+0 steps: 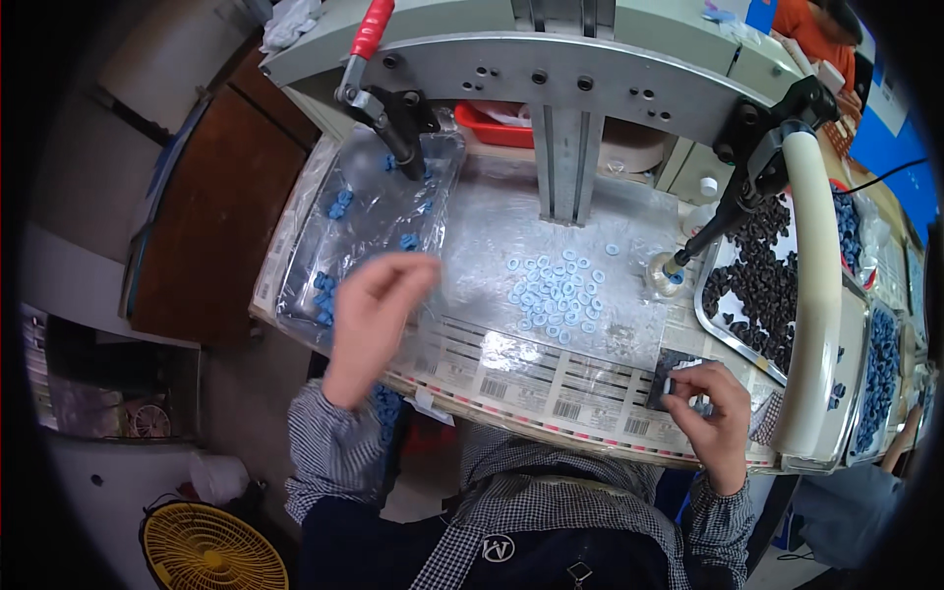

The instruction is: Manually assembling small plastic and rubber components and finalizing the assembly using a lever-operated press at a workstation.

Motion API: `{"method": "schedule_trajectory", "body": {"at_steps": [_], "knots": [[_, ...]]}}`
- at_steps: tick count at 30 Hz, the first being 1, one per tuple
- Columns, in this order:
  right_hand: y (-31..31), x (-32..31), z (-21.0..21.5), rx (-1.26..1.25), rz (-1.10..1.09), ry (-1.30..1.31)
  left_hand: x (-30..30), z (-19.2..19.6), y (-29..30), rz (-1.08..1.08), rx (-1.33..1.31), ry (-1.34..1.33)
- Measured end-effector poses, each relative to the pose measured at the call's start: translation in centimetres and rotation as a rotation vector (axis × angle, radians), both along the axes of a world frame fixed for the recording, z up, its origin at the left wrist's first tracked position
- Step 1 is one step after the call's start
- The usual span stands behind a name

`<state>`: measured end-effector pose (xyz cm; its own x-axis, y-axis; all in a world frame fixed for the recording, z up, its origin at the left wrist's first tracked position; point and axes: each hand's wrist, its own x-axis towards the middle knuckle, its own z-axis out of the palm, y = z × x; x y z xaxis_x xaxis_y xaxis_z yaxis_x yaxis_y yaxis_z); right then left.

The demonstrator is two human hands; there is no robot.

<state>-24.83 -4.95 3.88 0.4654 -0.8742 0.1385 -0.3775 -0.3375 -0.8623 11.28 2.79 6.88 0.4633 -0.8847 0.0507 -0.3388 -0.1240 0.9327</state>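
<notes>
Head view shows a person sitting at a table (511,379) covered in clear plastic. The right hand (710,408) is at the lower right of the frame. Its grip is pinched shut on a small dark flat piece (667,379), which rests at the table's near edge; a bit of white shows at the fingertips, too small to tell what it is. The piece looks thin, stiff and very light, so I think it is best held by its edges with two fingers and a thumb. It could slip if squeezed loosely.

The left hand (372,313) is raised above the table at the middle left, wrist bent, fingers curled loosely. It is blurred, so I cannot tell if it holds anything.

Little blue rings (553,295) lie scattered in the middle of the table, between the two hands. They look tiny, light and likely soft, easy to lose, so picking one at a time by its rim seems wise. More blue pieces (339,208) sit in a clear bag at the upper left. A metal tray of black pieces (762,280) is at the right, near a press handle (814,285).
</notes>
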Motion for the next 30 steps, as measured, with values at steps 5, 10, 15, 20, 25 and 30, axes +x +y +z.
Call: {"method": "schedule_trajectory", "body": {"at_steps": [5,10,15,20,25,30], "knots": [[0.3,-0.3,-0.5,-0.038,0.009,0.003,12.8,-3.5,0.6,0.069,0.264,-0.569],[0.7,-0.2,-0.6,-0.042,0.016,0.036,14.5,-7.7,0.8,-0.036,0.338,-0.624],[0.5,-1.3,-1.0,-0.057,-0.061,0.027,12.8,-7.6,0.3,0.182,0.023,-0.371],[-1.8,-4.7,-1.0,-0.024,-0.176,0.039,3.3,-0.9,1.9,0.097,-0.167,0.104],[-2.4,-5.0,0.0,-0.179,-0.017,0.288,-2.0,-4.8,1.5,-0.281,-0.176,0.610],[-1.9,-5.1,-1.4,-0.223,0.049,0.433,-8.0,-7.7,0.2,-0.233,0.039,1.066]]}}
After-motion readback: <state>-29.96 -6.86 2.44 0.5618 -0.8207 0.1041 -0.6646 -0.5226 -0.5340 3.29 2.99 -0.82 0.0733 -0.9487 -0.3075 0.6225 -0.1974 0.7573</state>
